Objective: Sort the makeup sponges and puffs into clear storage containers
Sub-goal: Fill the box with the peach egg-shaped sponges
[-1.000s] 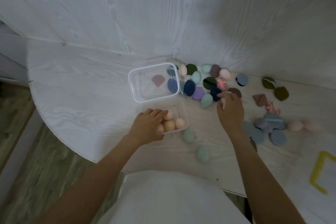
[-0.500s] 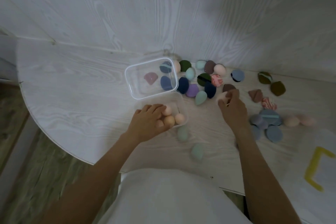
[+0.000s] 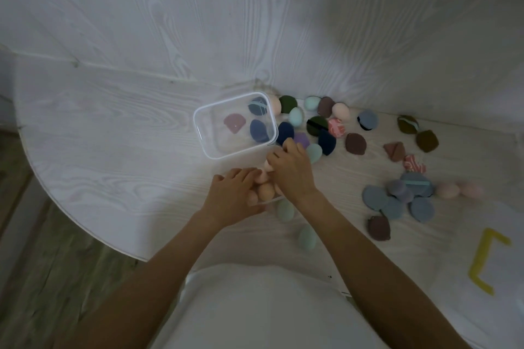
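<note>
Both hands (image 3: 238, 193) over small container (image 3: 273, 200)

No readable words, numbers, labels or brand names are showing anywhere. The only sign-like mark is a yellow bracket shape (image 3: 485, 261) lying on the table (image 3: 113, 150) at the lower right of the frame, forming no legible letter.

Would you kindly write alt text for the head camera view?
Both hands meet over a small clear container of peach sponges: left hand beside it, right hand lowering one in. A larger clear container holds three puffs; more lie scattered on the white table.
</note>
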The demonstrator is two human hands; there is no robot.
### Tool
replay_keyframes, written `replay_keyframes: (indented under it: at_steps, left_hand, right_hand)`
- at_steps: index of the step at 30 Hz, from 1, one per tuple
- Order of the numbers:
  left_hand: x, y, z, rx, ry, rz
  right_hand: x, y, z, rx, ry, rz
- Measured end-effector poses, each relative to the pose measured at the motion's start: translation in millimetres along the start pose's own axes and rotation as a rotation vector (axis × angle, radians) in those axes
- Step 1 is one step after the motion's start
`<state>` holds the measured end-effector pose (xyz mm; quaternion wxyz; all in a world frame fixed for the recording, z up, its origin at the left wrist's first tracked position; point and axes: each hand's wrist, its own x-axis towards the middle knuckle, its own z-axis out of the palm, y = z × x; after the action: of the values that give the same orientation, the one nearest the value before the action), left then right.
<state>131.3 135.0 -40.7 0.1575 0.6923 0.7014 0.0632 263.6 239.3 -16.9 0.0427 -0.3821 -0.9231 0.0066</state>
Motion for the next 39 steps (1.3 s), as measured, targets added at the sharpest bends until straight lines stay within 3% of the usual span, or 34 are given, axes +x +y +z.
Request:
replay_keyframes:
  at_steps: [8,11,17,21,26,30,33,36,39]
  left_hand:
    - [0.5,-0.2,-1.6,0.02,-0.017,0.014]
    - [-0.9,-2.5,1.1,0.028,0.006,0.017]
    - [0.1,-4.9,0.4,0.027,0.019,-0.007]
    - [0.2,-19.4,-4.1,0.022,0.035,-0.037]
    - [2.3,-31.4,-12.4,-0.032,-0.025,-0.03]
    - [5.2,-32.9,-10.9,-0.055,-0.023,-0.039]
    - [6.2,-34.3,-10.5,-0.063,-0.025,-0.043]
    - [5.3,-34.1,-10.8,-0.059,-0.016,-0.042]
    - [3.5,-33.8,-10.2,-0.048,0.009,-0.032]
  right_hand:
    - [2.8,13.7,-1.0,-0.121,-0.193,-0.175]
    - [6.2,12.0,3.7,-0.123,-0.149,-0.231]
    - [16.4,27.7,-3.2,0.148,-0.004,-0.133]
    - [47.4,58.7,-24.7,0.432,0.234,0.172]
    - [109.0,70.1,6.4,0.484,-0.013,0.241]
    - [137.9,60.5,24.0,0.342,-0.107,0.261]
    - [137.0,56.5,25.8,0.435,-0.183,0.344]
    - [106.5,52.3,5.9,0.629,-0.046,0.439]
    - [57.4,37.4,-16.3,0.739,0.168,0.384]
